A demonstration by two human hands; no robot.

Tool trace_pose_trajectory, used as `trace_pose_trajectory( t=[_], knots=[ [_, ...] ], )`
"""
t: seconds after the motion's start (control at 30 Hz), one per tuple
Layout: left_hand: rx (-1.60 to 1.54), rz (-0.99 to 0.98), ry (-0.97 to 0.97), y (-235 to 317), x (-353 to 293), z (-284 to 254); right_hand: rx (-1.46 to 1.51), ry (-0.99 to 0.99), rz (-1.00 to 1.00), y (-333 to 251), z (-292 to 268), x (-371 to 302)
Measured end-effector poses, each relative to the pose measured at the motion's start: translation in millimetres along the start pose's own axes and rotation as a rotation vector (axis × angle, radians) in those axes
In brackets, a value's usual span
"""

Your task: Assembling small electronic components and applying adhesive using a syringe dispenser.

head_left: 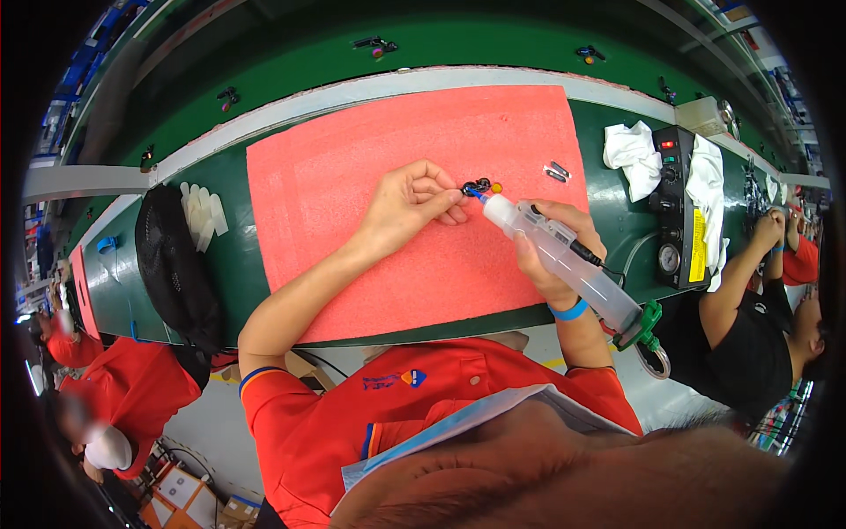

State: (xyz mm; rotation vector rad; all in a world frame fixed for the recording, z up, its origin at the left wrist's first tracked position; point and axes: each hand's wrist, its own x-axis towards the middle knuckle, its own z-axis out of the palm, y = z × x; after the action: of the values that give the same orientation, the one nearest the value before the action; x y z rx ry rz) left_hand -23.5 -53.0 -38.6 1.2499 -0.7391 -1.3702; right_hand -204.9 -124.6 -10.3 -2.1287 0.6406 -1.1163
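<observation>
My left hand (405,201) pinches a small dark part (481,185) between thumb and finger, just above the pink foam sheet (379,291). Beside the part's right end shows a small round amber piece (497,187). My right hand (539,275) is wrapped round a large clear dispensing syringe (601,293), tilted so its blue tip (477,195) meets or nearly meets the dark part; contact I cannot make out. A green cap (641,324) with a hose closes the syringe's rear end. Two small dark pieces (556,172) lie on a pale strip at the sheet's right.
Right of the sheet stands a black dispenser box (673,207) with a gauge, white cloths (633,157) around it. At left lie a black mesh bag (172,264) and pale strips (204,212). Small parts (377,46) sit on the green surface beyond the white rail. Co-workers sit both sides.
</observation>
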Motion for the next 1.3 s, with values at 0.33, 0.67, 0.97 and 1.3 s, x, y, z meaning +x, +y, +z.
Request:
trace_pose_trajectory(
  t=[0.33,0.67,0.97,1.3],
  knots=[
    [0.009,0.013,0.013,0.3,-0.7,1.2,-0.064,-0.060,0.006,-2.5,-1.7,0.0],
    [0.009,0.021,0.021,-0.1,-1.5,2.7,0.024,-0.005,0.016,1.2,0.2,-1.1],
    [0.045,0.032,0.023,-3.7,-1.8,1.7,0.070,-0.074,0.097,2.0,-3.0,-2.4],
    [0.067,0.019,0.017,-1.0,-2.9,2.3,0.035,-0.089,0.104,4.0,-2.5,-4.6]
  ],
)
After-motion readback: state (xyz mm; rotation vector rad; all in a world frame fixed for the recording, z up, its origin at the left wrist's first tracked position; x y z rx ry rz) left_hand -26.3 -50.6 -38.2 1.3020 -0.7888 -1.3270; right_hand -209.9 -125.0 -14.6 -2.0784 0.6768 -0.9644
